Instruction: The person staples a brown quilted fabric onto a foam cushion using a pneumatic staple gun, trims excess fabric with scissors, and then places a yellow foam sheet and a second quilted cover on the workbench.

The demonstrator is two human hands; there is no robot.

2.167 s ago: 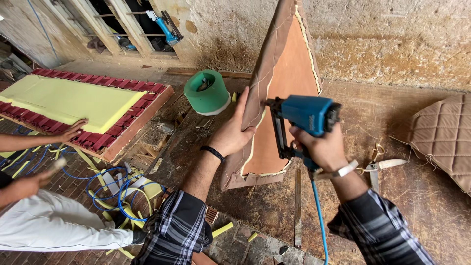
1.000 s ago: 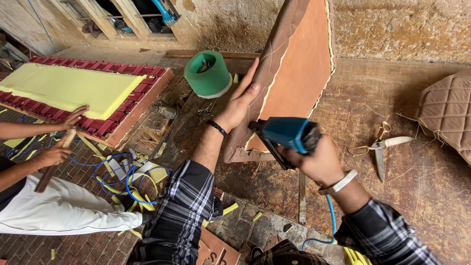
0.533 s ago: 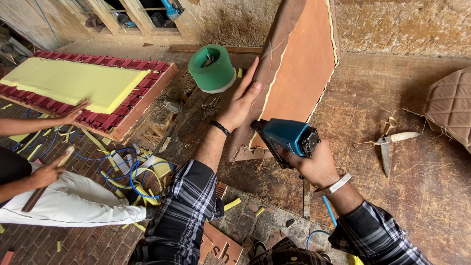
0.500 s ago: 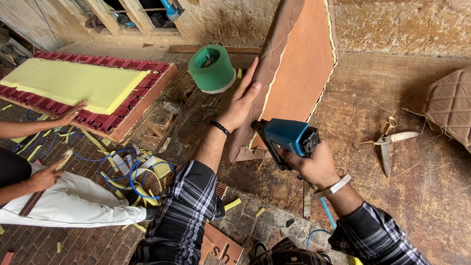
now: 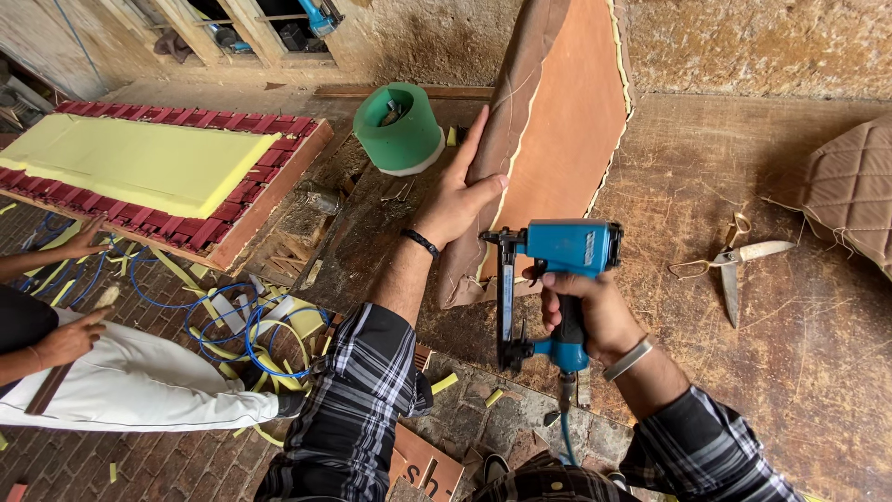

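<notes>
While the panel stands on edge: scene
Left hand (image 5: 460, 200): fingers spread, pressed flat on upholstered panel (image 5: 567, 121) (at twelve o'clock)
Right hand (image 5: 595, 311): wrapped tight around blue staple gun (image 5: 548, 279), five o'clock of panel

Plaid sleeves, black band on left wrist (image 5: 420, 243), silver bracelet on right wrist (image 5: 628, 358).

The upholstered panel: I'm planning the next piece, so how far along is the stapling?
Brown fabric is already wrapped over the upright panel's left edge. The left hand presses that fabric flat while the right hand holds the blue staple gun at the lower edge. No staples are visible, so how much remains unfastened cannot be told.
</notes>
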